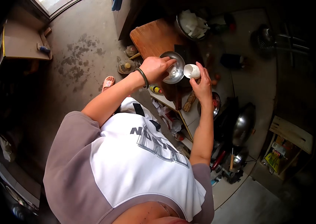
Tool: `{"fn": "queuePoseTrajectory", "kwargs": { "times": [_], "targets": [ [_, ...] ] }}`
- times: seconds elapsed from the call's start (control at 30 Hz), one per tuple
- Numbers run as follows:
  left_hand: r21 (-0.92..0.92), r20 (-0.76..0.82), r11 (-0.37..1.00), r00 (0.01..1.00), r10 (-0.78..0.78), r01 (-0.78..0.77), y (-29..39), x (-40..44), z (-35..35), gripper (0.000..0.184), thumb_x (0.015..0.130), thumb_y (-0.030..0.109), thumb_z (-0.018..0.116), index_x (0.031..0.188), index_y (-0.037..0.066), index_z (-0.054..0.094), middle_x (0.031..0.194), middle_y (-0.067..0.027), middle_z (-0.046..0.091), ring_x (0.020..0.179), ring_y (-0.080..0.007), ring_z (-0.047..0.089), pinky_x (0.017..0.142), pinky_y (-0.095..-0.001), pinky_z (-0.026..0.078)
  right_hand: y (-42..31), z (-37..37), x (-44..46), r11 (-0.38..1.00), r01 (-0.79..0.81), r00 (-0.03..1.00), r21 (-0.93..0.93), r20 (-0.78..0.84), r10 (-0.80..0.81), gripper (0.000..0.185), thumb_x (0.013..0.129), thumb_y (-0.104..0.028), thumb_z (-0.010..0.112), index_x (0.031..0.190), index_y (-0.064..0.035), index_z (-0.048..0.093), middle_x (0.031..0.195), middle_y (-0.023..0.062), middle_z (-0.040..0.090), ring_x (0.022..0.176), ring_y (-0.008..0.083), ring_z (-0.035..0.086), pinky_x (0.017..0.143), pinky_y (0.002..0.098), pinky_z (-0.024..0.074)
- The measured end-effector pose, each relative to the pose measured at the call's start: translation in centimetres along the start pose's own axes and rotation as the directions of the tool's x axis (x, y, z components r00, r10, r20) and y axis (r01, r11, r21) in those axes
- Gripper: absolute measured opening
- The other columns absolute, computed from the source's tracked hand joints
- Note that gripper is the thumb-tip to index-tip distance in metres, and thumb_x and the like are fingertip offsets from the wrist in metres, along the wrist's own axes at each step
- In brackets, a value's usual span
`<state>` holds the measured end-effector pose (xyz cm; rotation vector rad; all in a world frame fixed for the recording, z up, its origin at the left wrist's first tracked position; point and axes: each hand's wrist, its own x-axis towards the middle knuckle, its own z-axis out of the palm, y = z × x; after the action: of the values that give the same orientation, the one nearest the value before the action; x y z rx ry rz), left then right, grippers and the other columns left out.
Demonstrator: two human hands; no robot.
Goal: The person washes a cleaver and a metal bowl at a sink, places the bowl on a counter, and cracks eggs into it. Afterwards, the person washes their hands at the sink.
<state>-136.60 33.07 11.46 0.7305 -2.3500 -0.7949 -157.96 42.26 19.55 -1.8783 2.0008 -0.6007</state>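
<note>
My left hand [155,70], with a dark bangle at the wrist, reaches over the near rim of a round metal bowl [179,59]. Its fingers are bent together inside the bowl, and what they hold, if anything, is hidden. Some white material [174,72] lies in the bowl beside the fingertips. Gripped by the fingers of my right hand [202,84] is a small white cup-shaped object [191,71]. It is tilted on its side, its opening turned to the bowl's right rim. A thin pale strand seems to run between the two.
Behind the bowl is a wooden board [154,35], with a bowl of white pieces [192,24] farther back. Round brownish things [216,79] sit right of my hand. A wok [243,125] stands on the right counter. Bottles [126,66] stand on the floor at left.
</note>
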Motion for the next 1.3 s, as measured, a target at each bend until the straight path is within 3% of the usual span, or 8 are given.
{"fn": "queuePoseTrajectory", "kwargs": {
  "times": [0.1, 0.23, 0.43, 0.73, 0.83, 0.97, 1.17, 1.3],
  "targets": [
    [0.004, 0.032, 0.987, 0.987, 0.158, -0.158, 1.1, 0.1, -0.7, 0.064, 0.074, 0.017, 0.067, 0.136, 0.014, 0.050, 0.087, -0.0091, 0.063, 0.069, -0.0300, 0.065, 0.057, -0.0403, 0.052, -0.3, -1.5, 0.5, 1.000, 0.009, 0.999, -0.001, 0.035, -0.009, 0.059, 0.074, 0.000, 0.061, 0.132, -0.0036, 0.050, 0.115, 0.0154, 0.058, 0.104, 0.0312, 0.060, 0.090, 0.0368, 0.0473],
    [0.035, 0.207, 0.987, 0.968, 0.144, -0.154, 2.6, 1.1, -0.8, 0.076, 0.074, 0.014, 0.069, 0.144, 0.023, 0.040, 0.081, -0.0097, 0.063, 0.066, -0.0287, 0.065, 0.056, -0.0383, 0.050, -1.5, -2.4, 1.0, 0.999, 0.025, 0.998, -0.024, 0.066, -0.024, 0.059, 0.074, 0.000, 0.061, 0.131, -0.0038, 0.050, 0.115, 0.0154, 0.058, 0.106, 0.0306, 0.060, 0.090, 0.0366, 0.0471],
    [0.077, 0.382, 0.965, 0.901, 0.203, -0.250, 2.2, 3.1, 0.0, 0.079, 0.078, 0.013, 0.065, 0.148, 0.026, 0.031, 0.080, -0.0067, 0.064, 0.068, -0.0279, 0.066, 0.055, -0.0391, 0.050, -2.8, -2.6, 1.7, 0.998, 0.058, 0.992, 0.007, 0.115, -0.058, 0.060, 0.072, 0.002, 0.060, 0.131, -0.0043, 0.051, 0.116, 0.0156, 0.058, 0.106, 0.0317, 0.059, 0.090, 0.0375, 0.0473],
    [0.189, 0.479, 0.949, 0.867, 0.134, -0.251, 1.5, 2.0, -0.3, 0.086, 0.078, 0.009, 0.061, 0.152, 0.028, 0.022, 0.075, -0.0059, 0.064, 0.063, -0.0263, 0.065, 0.052, -0.0385, 0.049, -2.3, -3.2, 1.5, 0.984, 0.124, 0.991, -0.124, 0.067, -0.117, 0.059, 0.071, 0.005, 0.059, 0.129, -0.0061, 0.053, 0.116, 0.0150, 0.058, 0.107, 0.0327, 0.059, 0.090, 0.0377, 0.0481],
    [0.157, 0.324, 0.954, 0.926, 0.194, -0.255, 1.2, 1.3, 0.3, 0.090, 0.077, 0.008, 0.063, 0.153, 0.028, 0.018, 0.074, -0.0059, 0.063, 0.062, -0.0259, 0.065, 0.051, -0.0377, 0.049, -2.7, -3.2, 1.5, 0.987, 0.109, 0.993, -0.121, 0.067, -0.101, 0.060, 0.070, 0.006, 0.060, 0.128, -0.0062, 0.053, 0.117, 0.0149, 0.058, 0.107, 0.0329, 0.059, 0.091, 0.0376, 0.0482],
    [0.117, 0.328, 0.959, 0.921, 0.208, -0.258, 1.6, 2.2, 0.6, 0.091, 0.075, 0.009, 0.064, 0.152, 0.027, 0.019, 0.072, -0.0056, 0.063, 0.061, -0.0257, 0.065, 0.049, -0.0373, 0.048, -3.7, -2.7, 1.7, 0.994, 0.103, 0.991, -0.043, 0.088, -0.099, 0.060, 0.070, 0.006, 0.060, 0.128, -0.0062, 0.053, 0.117, 0.0148, 0.058, 0.108, 0.0331, 0.059, 0.091, 0.0377, 0.0483],
    [0.111, 0.344, 0.965, 0.920, 0.186, -0.237, 2.1, 2.5, -0.5, 0.077, 0.075, 0.009, 0.065, 0.144, 0.023, 0.033, 0.071, -0.0057, 0.063, 0.063, -0.0259, 0.066, 0.050, -0.0369, 0.048, -3.8, -2.9, 2.1, 0.973, 0.197, 0.980, -0.124, 0.050, -0.192, 0.060, 0.069, 0.006, 0.059, 0.128, -0.0060, 0.053, 0.117, 0.0147, 0.057, 0.107, 0.0343, 0.058, 0.091, 0.0387, 0.0481],
    [0.095, 0.329, 0.970, 0.927, 0.180, -0.222, 1.6, 1.9, -0.7, 0.075, 0.075, 0.010, 0.065, 0.143, 0.023, 0.037, 0.071, -0.0062, 0.064, 0.062, -0.0260, 0.066, 0.050, -0.0370, 0.048, -3.7, -3.2, 1.6, 0.977, 0.153, 0.987, -0.152, 0.067, -0.144, 0.060, 0.069, 0.006, 0.059, 0.127, -0.0057, 0.053, 0.117, 0.0148, 0.057, 0.108, 0.0343, 0.057, 0.092, 0.0392, 0.0475]
  ]
}}
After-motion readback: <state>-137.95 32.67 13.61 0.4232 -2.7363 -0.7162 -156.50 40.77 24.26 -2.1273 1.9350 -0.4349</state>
